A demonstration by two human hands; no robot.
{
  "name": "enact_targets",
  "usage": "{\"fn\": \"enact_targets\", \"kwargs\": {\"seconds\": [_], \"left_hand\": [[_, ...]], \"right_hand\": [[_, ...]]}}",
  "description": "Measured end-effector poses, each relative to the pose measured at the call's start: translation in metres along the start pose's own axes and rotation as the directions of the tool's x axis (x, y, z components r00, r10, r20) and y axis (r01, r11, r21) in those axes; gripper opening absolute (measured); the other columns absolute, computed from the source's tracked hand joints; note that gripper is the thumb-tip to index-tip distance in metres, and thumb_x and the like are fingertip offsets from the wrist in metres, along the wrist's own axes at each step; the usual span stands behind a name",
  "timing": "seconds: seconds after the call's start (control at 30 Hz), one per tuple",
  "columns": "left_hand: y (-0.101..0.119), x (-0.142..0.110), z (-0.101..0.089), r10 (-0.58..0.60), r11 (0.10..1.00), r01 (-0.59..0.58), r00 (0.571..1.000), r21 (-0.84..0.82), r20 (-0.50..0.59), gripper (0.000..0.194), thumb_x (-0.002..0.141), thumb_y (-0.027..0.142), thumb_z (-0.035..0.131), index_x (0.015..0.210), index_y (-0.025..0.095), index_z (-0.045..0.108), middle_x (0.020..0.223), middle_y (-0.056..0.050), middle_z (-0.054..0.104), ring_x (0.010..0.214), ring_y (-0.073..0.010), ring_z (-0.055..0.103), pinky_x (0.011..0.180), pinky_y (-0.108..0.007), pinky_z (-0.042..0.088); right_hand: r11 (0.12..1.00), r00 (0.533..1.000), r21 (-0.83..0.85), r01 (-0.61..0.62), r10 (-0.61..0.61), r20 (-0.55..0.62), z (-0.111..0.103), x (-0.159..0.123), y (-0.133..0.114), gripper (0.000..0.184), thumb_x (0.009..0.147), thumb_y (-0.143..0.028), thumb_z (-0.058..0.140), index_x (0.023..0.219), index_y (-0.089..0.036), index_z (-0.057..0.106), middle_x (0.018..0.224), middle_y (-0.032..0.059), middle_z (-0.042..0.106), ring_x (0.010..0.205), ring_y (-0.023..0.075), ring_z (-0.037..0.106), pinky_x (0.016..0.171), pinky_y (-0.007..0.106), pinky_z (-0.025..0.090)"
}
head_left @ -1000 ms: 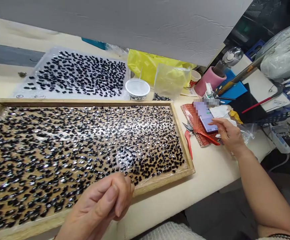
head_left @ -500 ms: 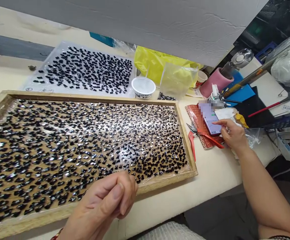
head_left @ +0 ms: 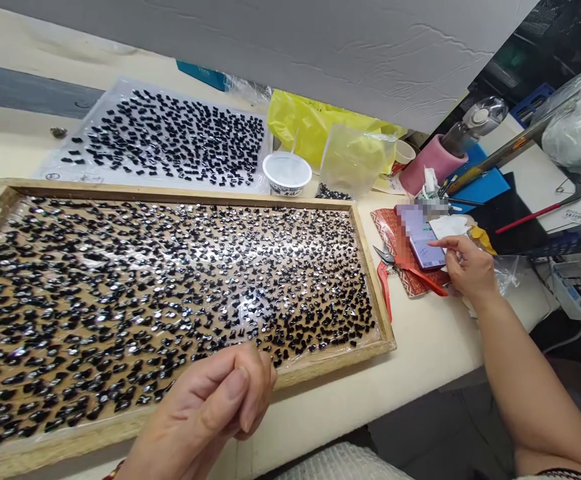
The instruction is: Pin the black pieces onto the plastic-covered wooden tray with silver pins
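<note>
My left hand (head_left: 220,400) is closed above the near edge of a wooden-framed tray (head_left: 320,373), thumb folded against curled fingers, and nothing shows in it. Rows of small glossy black pieces (head_left: 170,300) cover the tray's film-lined bottom. Over to the right, my right hand (head_left: 470,270) has its index finger stretched out to a phone (head_left: 423,233), the tip at the lit screen, while the other fingers are bent. Thin dark lines show on the screen, and part of it is blurred out. The phone lies on a red patterned pouch (head_left: 387,227).
Red-handled pliers (head_left: 384,283) lie between tray and phone. Behind the tray are a sheet of black pieces (head_left: 55,170), a white bowl (head_left: 287,175), a clear bag (head_left: 355,160) and a yellow bag (head_left: 290,120). A pink roll (head_left: 430,167) stands farther right.
My right index finger has shifted slightly to the right and up on the phone, and more dark lines show on its screen. My left hand keeps its closed pose.
</note>
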State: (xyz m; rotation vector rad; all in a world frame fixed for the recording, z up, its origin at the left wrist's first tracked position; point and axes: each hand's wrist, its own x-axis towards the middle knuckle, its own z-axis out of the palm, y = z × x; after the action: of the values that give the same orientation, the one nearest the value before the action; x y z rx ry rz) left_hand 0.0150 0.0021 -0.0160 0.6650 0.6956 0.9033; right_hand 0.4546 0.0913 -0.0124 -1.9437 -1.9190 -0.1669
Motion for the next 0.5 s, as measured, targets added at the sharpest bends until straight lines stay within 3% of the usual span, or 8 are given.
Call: {"fn": "enact_targets", "kwargs": {"seconds": [0.5], "left_hand": [[-0.0012, -0.0032, -0.0020, -0.023, 0.999, 0.025, 0.999, -0.036, 0.039, 0.043, 0.092, 0.053, 0.059, 0.065, 0.021, 0.066, 0.059, 0.001, 0.048, 0.055, -0.0154, 0.038, 0.052, -0.030, 0.031]], "right_hand": [[0.999, 0.999, -0.006, -0.041, 0.041, 0.003, 0.0000, -0.0046, 0.0041, 0.030, 0.079, -0.015, 0.047, 0.094, -0.022, 0.071, 0.089, 0.0048, 0.076, 0.057, 0.0157, 0.058, 0.062, 0.031, 0.046]]}}
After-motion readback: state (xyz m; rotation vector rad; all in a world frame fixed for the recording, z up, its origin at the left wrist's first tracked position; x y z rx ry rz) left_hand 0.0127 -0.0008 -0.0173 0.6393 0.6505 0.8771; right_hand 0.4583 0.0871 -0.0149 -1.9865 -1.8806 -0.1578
